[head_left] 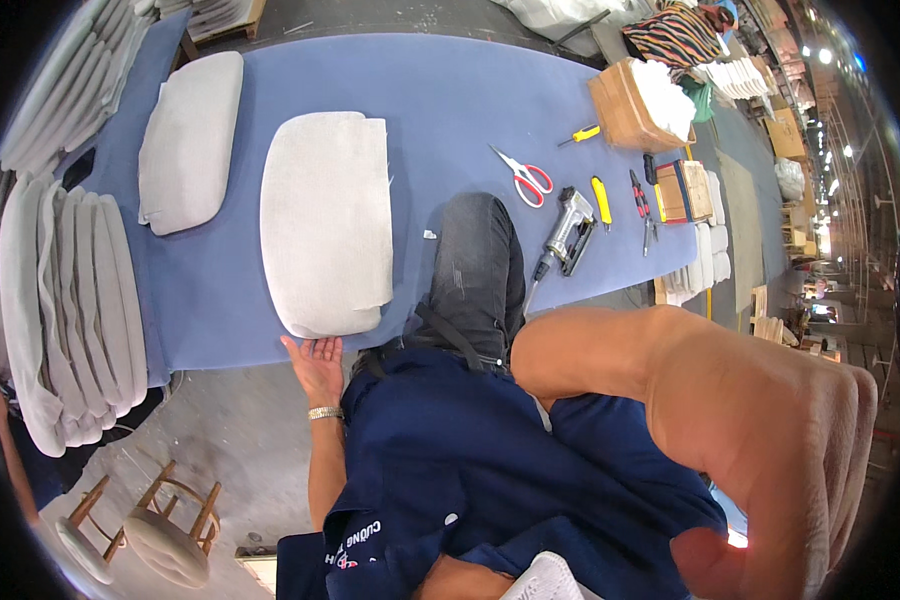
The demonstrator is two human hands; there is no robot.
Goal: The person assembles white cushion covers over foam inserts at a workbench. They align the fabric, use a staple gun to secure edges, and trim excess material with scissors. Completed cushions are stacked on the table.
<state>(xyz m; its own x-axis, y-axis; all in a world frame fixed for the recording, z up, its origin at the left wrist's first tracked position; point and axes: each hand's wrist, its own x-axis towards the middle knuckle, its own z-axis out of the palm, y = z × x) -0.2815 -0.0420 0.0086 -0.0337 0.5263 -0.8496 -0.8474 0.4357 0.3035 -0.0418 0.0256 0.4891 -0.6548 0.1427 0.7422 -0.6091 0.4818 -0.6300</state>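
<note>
My left hand point(320, 368) is at the table's near edge, just below a pale grey fabric-covered pad point(327, 225). Its fingers are stretched out, and the tips touch or almost touch the pad's lower edge. The pad lies flat, with frayed cloth along its right side. My right hand point(785, 470) is raised large and close to the camera at the right; its fingers bend out of sight, so what it holds, if anything, is hidden. A second pale pad point(192, 143) lies farther left. My knee point(475, 250) is up against the blue table point(420, 90).
Right of my knee lie red-handled scissors point(527, 180), a staple gun point(568, 235), a yellow cutter point(601, 202), pliers point(640, 195) and a screwdriver point(582, 134). A cardboard box point(625, 110) stands behind. Stacked pads point(70, 310) line the left; stools point(165, 545) stand below.
</note>
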